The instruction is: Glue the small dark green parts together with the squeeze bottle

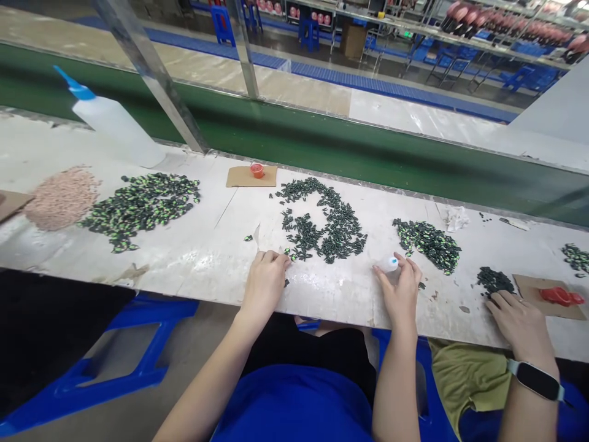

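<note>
My left hand [265,281] is closed in a pinch low on the table, its fingertips at a small black-and-green piece [289,252]. A dark pile of small green-black oblong pieces [340,230] spreads out just beyond, in a rough ring. My right hand [401,288] grips a small white bottle [387,264] with a light-blue tip between thumb and fingers, right of that pile. Past my right hand lies a heap of black-and-green pieces [432,245]. One loose black-and-green piece [248,237] rests to the left of my left hand.
A large white squeeze bottle [117,132] stands at the left behind a black-and-green heap [142,205] and a pinkish heap [64,196]. A red cap [256,170] sits on cardboard [237,177]. At right, a co-worker's hand [522,322] touches dark pieces [493,279].
</note>
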### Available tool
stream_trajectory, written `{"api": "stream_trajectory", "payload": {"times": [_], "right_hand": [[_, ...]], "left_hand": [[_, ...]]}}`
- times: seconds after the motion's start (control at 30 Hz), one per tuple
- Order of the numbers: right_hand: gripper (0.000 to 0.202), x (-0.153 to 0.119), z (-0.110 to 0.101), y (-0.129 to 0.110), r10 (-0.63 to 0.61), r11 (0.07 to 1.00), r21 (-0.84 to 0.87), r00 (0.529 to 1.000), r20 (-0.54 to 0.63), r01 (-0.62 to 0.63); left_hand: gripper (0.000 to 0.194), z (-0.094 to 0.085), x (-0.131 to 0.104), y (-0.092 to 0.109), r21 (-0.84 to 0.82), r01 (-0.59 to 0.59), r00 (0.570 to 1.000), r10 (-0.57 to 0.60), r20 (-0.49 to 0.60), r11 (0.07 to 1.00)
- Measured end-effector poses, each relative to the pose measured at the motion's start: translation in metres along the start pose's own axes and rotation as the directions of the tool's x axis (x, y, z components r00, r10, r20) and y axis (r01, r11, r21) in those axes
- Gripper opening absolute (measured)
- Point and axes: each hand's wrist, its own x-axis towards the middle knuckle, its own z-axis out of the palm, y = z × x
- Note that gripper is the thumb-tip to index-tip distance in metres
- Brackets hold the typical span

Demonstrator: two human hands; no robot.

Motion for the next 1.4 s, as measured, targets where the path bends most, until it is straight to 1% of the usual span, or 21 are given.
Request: {"api": "stream_trajectory", "payload": {"times": [0.07, 0.13, 0.17, 0.23, 0.3, 0.4, 0.5, 0.53, 0.6, 0.7, 0.83, 0.9, 1.0, 1.13, 1.4], "right_hand": [[0.036, -0.005, -0.002, -0.007, 0.07, 0.984, 0.164, 0.997, 0.025, -0.073], [0.038, -0.011, -0.005, -0.012, 0.155, 0.924, 0.339, 0.984, 0.086, -0.175], [0.039, -0.014, -0.006, -0.013, 0.19, 0.884, 0.411, 0.974, 0.119, -0.223], [0.04, -0.02, -0.008, -0.014, 0.241, 0.814, 0.507, 0.959, 0.149, -0.283], [0.038, -0.024, -0.009, -0.013, 0.282, 0.762, 0.574, 0.952, 0.123, -0.3], [0.033, -0.029, -0.007, -0.011, 0.373, 0.644, 0.699, 0.925, 0.066, -0.31], [0.031, -0.032, -0.003, -0.015, 0.467, 0.5, 0.798, 0.881, 0.078, -0.335], [0.032, -0.033, -0.001, -0.018, 0.486, 0.47, 0.81, 0.869, 0.094, -0.351], [0.035, -0.035, 0.002, -0.023, 0.512, 0.449, 0.809, 0.851, 0.115, -0.38], [0.035, -0.038, 0.006, -0.032, 0.509, 0.491, 0.776, 0.853, 0.114, -0.396], [0.031, -0.043, 0.009, -0.041, 0.434, 0.603, 0.704, 0.895, 0.106, -0.376], [0.03, -0.045, 0.009, -0.044, 0.409, 0.664, 0.651, 0.908, 0.094, -0.367], [0.028, -0.046, 0.009, -0.048, 0.389, 0.73, 0.574, 0.916, 0.097, -0.371], [0.027, -0.044, 0.009, -0.05, 0.361, 0.773, 0.51, 0.923, 0.135, -0.377], [0.027, -0.045, 0.011, -0.046, 0.325, 0.814, 0.452, 0.931, 0.164, -0.364]], "left_hand": [[0.029, -0.001, 0.001, 0.0, 0.005, 0.011, 1.0, -0.011, -0.029, 1.0], [0.025, -0.002, 0.003, 0.003, 0.0, 0.042, 0.999, -0.042, -0.021, 0.999], [0.022, -0.003, 0.005, 0.007, -0.015, 0.061, 0.998, -0.06, 0.008, 0.998], [0.015, -0.004, 0.007, 0.018, -0.076, 0.083, 0.991, -0.075, 0.107, 0.994], [0.009, -0.001, 0.009, 0.033, -0.171, 0.067, 0.976, -0.029, 0.215, 0.983], [0.006, 0.008, 0.008, 0.054, -0.32, 0.009, 0.954, 0.088, 0.285, 0.947], [0.007, 0.016, 0.0, 0.066, -0.422, -0.024, 0.943, 0.161, 0.29, 0.906], [0.007, 0.018, -0.003, 0.067, -0.423, -0.03, 0.948, 0.16, 0.275, 0.906], [0.007, 0.019, -0.008, 0.067, -0.377, -0.032, 0.966, 0.125, 0.227, 0.926], [0.006, 0.019, -0.015, 0.063, -0.322, -0.019, 0.983, 0.076, 0.166, 0.946], [0.013, 0.021, -0.021, 0.06, -0.403, -0.064, 0.99, 0.108, 0.086, 0.913], [0.016, 0.024, -0.022, 0.059, -0.445, -0.086, 0.993, 0.115, 0.038, 0.891], [0.014, 0.028, -0.024, 0.059, -0.486, -0.055, 0.997, 0.072, 0.016, 0.872], [0.01, 0.03, -0.026, 0.058, -0.523, -0.009, 1.0, 0.015, 0.007, 0.852], [0.011, 0.031, -0.027, 0.056, -0.531, -0.022, 1.0, 0.011, -0.023, 0.847]]}}
